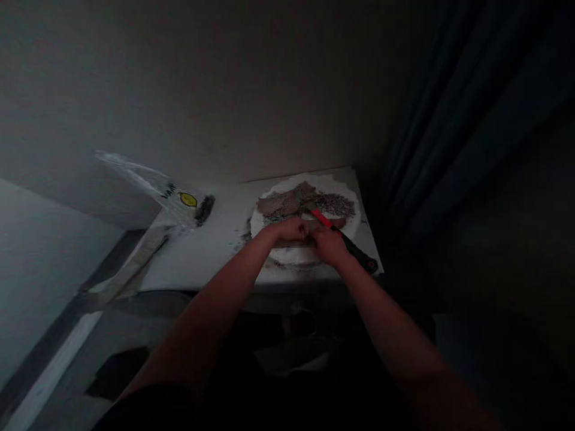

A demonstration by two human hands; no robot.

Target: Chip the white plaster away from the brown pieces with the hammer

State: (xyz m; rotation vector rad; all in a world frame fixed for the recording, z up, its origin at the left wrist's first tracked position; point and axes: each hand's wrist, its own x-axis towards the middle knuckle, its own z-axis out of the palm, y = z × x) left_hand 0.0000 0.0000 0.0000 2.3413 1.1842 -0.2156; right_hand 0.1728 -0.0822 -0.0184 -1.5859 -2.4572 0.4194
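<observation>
Both my hands meet over the near part of a round white mat or board (258, 224) on the table. My left hand (290, 228) has its fingers curled closed at a brown strip (336, 223). Close beside it, my right hand (329, 244) is closed too, its fingertips at the same strip. What is between the fingers is too dark and small to make out. A long red-and-black tool (359, 254) lies slantwise along the right side of my right hand. Brown mesh-like pieces (281, 203) and a patch of dark speckled bits (336, 205) lie beyond my hands.
A clear plastic bag (175, 200) with a yellow mark lies at the left of the white table (206, 251). Dark crumbs (245, 236) are scattered left of the round mat. A wall stands behind, and a dark curtain (431, 120) hangs at the right.
</observation>
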